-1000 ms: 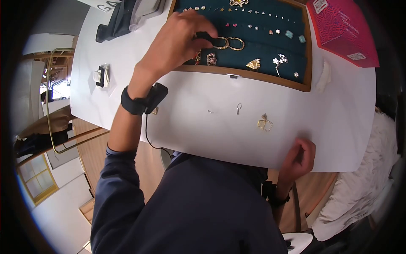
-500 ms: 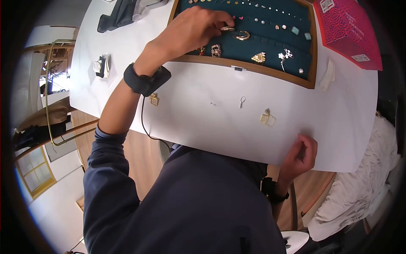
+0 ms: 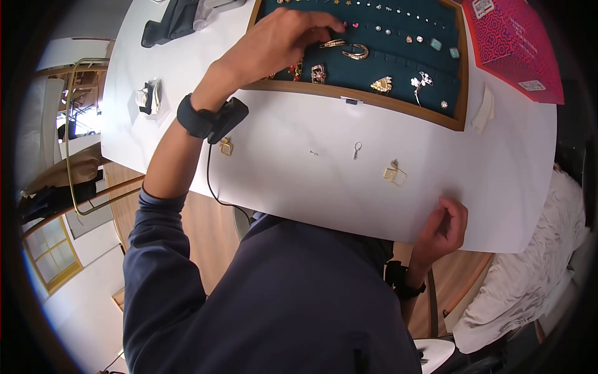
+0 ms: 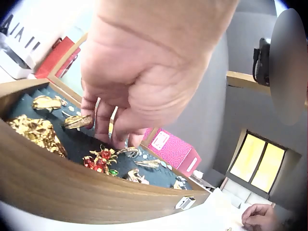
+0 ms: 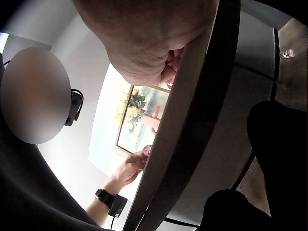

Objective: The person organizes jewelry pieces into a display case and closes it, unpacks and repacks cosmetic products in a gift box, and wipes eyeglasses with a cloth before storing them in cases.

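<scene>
My left hand (image 3: 274,47) reaches over a wooden-framed jewellery tray (image 3: 398,113) with a dark green lining. Its index finger stretches out just above a gold hoop earring (image 3: 333,43); the thumb is partly hidden. In the left wrist view, the fingertips point down beside the gold hoop (image 4: 129,152). A second gold hoop earring (image 3: 356,52) stands to its right, both hoops seen nearly edge-on. My right hand (image 3: 445,224) rests at the table's front edge with loosely curled fingers and nothing visible in it.
On the white table (image 3: 280,181) lie gold square earrings (image 3: 394,174), another gold square piece (image 3: 227,146), a silver earring (image 3: 357,150) and a tiny silver piece (image 3: 313,153). A pink box (image 3: 517,56) stands right of the tray. Wrapped items (image 3: 149,98) lie at left.
The hoops, lying flatter in the tray a second ago, now show nearly edge-on. My left hand moved from gripping the left hoop to just above it. The right hand stays put.
</scene>
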### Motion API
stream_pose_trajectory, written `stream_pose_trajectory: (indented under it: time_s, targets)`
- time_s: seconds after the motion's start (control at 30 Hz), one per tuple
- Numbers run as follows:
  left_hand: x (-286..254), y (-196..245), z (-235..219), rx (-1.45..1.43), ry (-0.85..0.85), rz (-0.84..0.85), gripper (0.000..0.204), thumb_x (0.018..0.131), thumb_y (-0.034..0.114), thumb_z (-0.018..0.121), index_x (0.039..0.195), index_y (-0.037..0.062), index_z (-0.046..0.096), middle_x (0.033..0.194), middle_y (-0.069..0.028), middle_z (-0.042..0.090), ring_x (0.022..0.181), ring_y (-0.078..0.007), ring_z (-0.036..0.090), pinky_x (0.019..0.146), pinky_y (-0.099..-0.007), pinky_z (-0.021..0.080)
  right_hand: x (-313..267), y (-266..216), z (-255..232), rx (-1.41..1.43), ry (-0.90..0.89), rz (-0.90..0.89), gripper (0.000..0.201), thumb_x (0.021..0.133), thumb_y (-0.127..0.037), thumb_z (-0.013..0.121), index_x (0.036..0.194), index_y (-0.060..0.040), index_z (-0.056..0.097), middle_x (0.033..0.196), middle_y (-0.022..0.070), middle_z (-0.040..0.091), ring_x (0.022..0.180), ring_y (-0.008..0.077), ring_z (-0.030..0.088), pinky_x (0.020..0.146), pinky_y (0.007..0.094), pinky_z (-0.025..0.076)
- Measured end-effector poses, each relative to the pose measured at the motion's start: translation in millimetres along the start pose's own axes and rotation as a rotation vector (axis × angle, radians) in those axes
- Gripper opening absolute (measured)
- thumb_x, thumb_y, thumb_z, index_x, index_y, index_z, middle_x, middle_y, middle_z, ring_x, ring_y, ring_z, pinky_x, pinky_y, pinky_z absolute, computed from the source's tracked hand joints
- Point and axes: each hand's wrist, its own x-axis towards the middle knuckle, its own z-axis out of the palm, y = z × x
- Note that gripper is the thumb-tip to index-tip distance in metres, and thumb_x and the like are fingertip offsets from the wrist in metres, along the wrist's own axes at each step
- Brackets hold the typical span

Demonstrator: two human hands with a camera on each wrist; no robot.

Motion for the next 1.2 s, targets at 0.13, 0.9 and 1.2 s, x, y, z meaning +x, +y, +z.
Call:
stream_pose_trajectory:
  time_s: [0.13, 0.9, 1.2]
  targets:
    - [7.2, 1.2, -0.2, -0.014, 0.075, -0.083, 0.032, 0.096, -0.006, 0.063, 0.124, 0.0074, 0.071, 0.116, -0.0118, 0.075, 0.108, -0.0281, 0.073, 0.099, -0.0342, 0.059, -0.6, 1.3, 0.6, 0.003, -0.004, -0.013, 0.021, 0.086, 0.013, 0.056, 0.098, 0.0024, 0.070, 0.097, 0.0119, 0.067, 0.082, 0.0222, 0.063, 0.067, 0.0314, 0.050]
    - [11.2, -17.8, 10.1, -0.061, -0.011, 0.152, 0.034, 0.089, -0.010, 0.069, 0.119, 0.0059, 0.074, 0.121, -0.0100, 0.072, 0.115, -0.0295, 0.068, 0.101, -0.0374, 0.057, -1.0, 1.5, 1.1, 0.006, 0.011, -0.021, 0.021, 0.086, 0.013, 0.056, 0.098, 0.0024, 0.071, 0.097, 0.0123, 0.066, 0.081, 0.0217, 0.064, 0.066, 0.0304, 0.051]
    - [11.6, -15.1, 4.7, -0.091, -0.070, 0.143, 0.039, 0.087, -0.013, 0.068, 0.120, 0.0066, 0.074, 0.125, -0.0099, 0.071, 0.120, -0.0295, 0.066, 0.102, -0.0379, 0.057, -1.6, 3.1, 0.9, 0.016, 0.011, -0.008, 0.022, 0.085, 0.013, 0.056, 0.098, 0.0028, 0.071, 0.098, 0.0126, 0.066, 0.080, 0.0207, 0.063, 0.065, 0.0298, 0.051]
